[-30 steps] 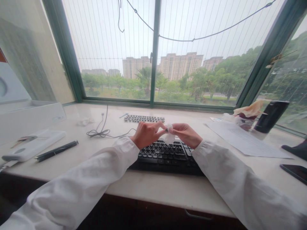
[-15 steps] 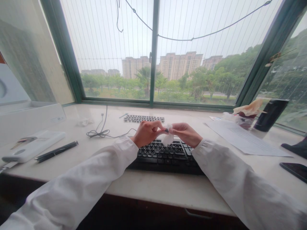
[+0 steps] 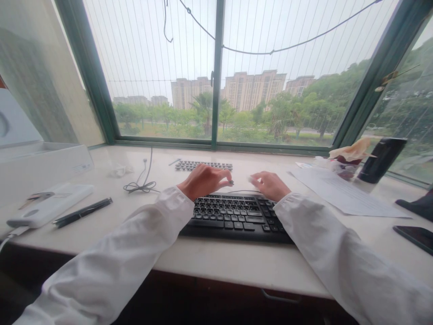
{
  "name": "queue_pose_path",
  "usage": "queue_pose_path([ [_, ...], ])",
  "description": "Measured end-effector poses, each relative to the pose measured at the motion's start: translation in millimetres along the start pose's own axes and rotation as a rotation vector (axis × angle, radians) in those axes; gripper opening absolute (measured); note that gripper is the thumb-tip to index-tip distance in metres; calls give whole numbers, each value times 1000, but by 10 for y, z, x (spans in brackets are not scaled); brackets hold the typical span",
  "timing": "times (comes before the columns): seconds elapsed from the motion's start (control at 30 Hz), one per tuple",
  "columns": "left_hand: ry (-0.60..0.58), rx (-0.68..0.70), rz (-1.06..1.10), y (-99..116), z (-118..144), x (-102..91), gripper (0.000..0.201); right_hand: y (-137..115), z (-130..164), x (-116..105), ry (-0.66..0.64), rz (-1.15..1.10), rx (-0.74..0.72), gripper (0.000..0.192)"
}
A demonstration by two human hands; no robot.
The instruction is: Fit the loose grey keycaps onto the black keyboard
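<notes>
Head view: left hand, centre frame, pinches a small dark keycap between thumb and fingertips. Right hand, just beside it, is curled around something pale; its grip is unclear. Both hover at the far edge of the black keyboard on a smooth pale counter.

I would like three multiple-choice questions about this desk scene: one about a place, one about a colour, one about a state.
1. Where does the pen lie?
A. left of the keyboard
B. on the paper sheet
C. on the window frame

2. What colour is the keyboard?
A. white
B. black
C. red

3. What does the left hand do?
A. lies flat and open
B. grips the pen
C. pinches a small dark piece in its fingers

Answers: 1 A, the pen lies beside the white box. 2 B, keys and frame are black. 3 C, thumb and finger close on the piece.
</notes>
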State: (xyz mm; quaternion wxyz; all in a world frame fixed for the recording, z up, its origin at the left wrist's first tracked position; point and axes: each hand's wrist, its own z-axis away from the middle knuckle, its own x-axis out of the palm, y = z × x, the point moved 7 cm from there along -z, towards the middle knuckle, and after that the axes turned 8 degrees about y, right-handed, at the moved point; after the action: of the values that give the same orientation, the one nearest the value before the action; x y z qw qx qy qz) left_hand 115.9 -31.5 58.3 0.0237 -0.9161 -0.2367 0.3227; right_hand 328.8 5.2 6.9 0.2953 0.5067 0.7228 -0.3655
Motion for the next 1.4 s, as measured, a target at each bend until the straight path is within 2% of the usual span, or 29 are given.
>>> queue_pose_path([
  [0.1,-121,-42,-17,-65,-23,-9,15,-170,22,-72,82,-39,-83,35],
  [0.2,-217,-85,-69,-150,-12,13,18,-475,68,-152,87,-168,-192,23],
  [0.33,-265,-117,-53,-219,28,76,21,-823,155,-152,53,-292,-255,18],
  [0.43,-284,-133,-16,-232,51,128,20,-937,200,-109,46,-310,-259,17],
  [0.57,-280,-129,-22,-216,59,154,20,-902,206,-84,55,-349,-194,19],
  [0.83,-283,-67,-66,-142,46,137,19,-812,201,29,-78,-473,-93,41],
  [1.17,-236,31,-4,-63,45,101,21,-781,192,58,-99,-496,-63,41],
  [1.4,-247,5,41,-75,46,92,24,-789,200,59,-117,-495,-50,42],
])
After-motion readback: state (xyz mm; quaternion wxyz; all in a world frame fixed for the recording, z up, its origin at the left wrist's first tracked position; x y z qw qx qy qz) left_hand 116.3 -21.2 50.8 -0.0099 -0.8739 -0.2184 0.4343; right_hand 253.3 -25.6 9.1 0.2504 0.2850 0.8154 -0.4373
